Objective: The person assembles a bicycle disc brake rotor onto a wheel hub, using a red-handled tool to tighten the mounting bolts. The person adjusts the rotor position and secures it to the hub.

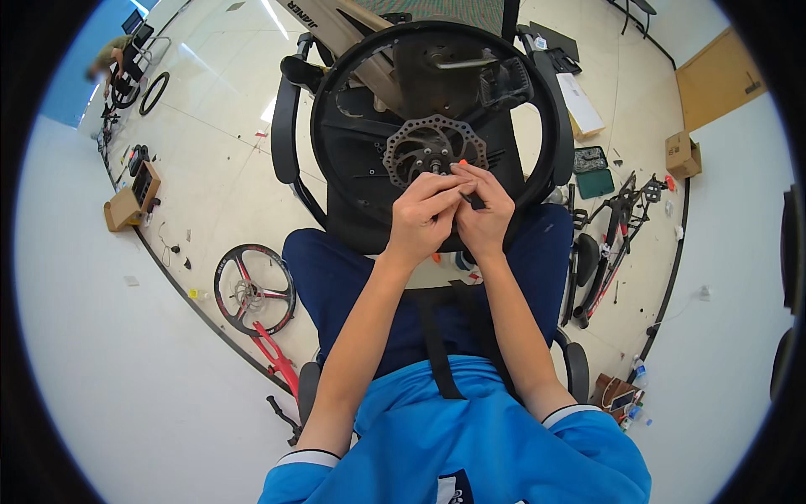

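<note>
A black wheel (317,126) lies flat on an office chair seat in front of me, with a perforated metal brake disc (410,134) at its centre. Both hands meet over the disc's near edge, just by the axle. My left hand (418,217) is closed, its thumb and fingers pinched toward the right hand; what they hold is too small to name. My right hand (487,217) is closed around a small black object (475,202), its kind unclear. A bright orange tip (463,162) shows at the right fingertips; whether it belongs to the black object, I cannot tell.
A beige bike frame (348,38) and a pedal (505,84) overlap the wheel's far side. Left on the floor are a three-spoke wheel (253,290) and a red frame part (273,353). Right are a green tool case (594,182) and another bike frame (617,244). A person (113,57) bends far left.
</note>
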Available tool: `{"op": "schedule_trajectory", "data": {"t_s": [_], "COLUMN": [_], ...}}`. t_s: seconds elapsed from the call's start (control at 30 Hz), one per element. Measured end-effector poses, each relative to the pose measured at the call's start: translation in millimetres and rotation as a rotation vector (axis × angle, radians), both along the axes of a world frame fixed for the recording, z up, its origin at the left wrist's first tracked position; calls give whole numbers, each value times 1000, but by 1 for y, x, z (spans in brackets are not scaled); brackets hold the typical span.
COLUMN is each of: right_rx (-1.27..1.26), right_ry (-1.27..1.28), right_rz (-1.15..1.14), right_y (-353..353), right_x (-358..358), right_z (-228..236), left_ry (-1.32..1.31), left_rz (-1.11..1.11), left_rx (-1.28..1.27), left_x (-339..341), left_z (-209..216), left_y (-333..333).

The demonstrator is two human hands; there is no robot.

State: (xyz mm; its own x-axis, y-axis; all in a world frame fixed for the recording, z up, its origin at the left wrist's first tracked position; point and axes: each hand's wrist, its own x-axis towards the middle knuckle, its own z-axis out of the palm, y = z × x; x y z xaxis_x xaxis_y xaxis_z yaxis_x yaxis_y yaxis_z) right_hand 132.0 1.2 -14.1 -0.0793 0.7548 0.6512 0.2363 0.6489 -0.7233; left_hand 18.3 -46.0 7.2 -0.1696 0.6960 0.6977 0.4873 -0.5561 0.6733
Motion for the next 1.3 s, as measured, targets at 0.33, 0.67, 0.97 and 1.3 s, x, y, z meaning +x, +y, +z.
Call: {"op": "schedule_trajectory", "data": {"t_s": [0.33,0.67,0.97,1.3], "right_rx": [-112,-64,-78,-90], "right_ry": [123,57,49,48], "right_rz": [-12,-16,-12,67], "right_y": [-8,-9,-17,-15], "right_x": [-2,-1,4,1], "right_z": [0,4,-10,-19], "left_ry": [-63,-66,-248,43], "left_rz": [138,220,288,112], "left_rx": [13,13,-226,-45], "left_x": [12,12,13,13], "left_z": [0,-7,-23,-16], "left_y": [-2,-13,-30,-27]}}
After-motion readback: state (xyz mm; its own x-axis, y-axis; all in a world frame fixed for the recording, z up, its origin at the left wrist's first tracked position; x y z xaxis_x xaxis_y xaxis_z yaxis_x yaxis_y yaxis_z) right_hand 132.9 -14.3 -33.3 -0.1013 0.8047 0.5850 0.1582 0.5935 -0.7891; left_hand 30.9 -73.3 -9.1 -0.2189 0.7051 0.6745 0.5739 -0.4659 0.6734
